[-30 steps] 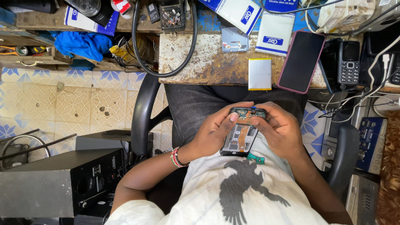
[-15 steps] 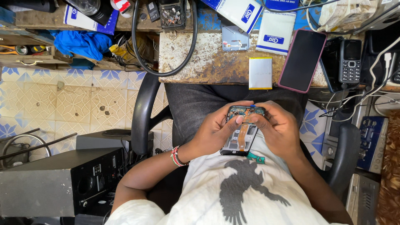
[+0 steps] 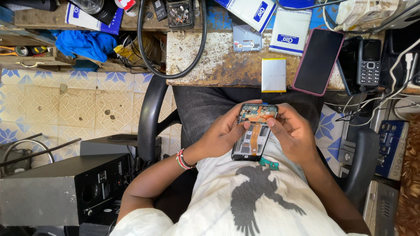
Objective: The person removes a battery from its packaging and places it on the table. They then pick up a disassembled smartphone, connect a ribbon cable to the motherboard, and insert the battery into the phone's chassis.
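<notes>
Two hands are cradling an opened smartphone (image 3: 254, 131) between them: the left hand (image 3: 223, 133) is gripping its left edge, the right hand (image 3: 293, 133) is clamping its right edge, fingertips pressing inside.

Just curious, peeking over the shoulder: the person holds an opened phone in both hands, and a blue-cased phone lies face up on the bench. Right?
Not quite. In the head view both hands hold the opened phone, but the phone on the bench has a pink case, not blue.
</notes>
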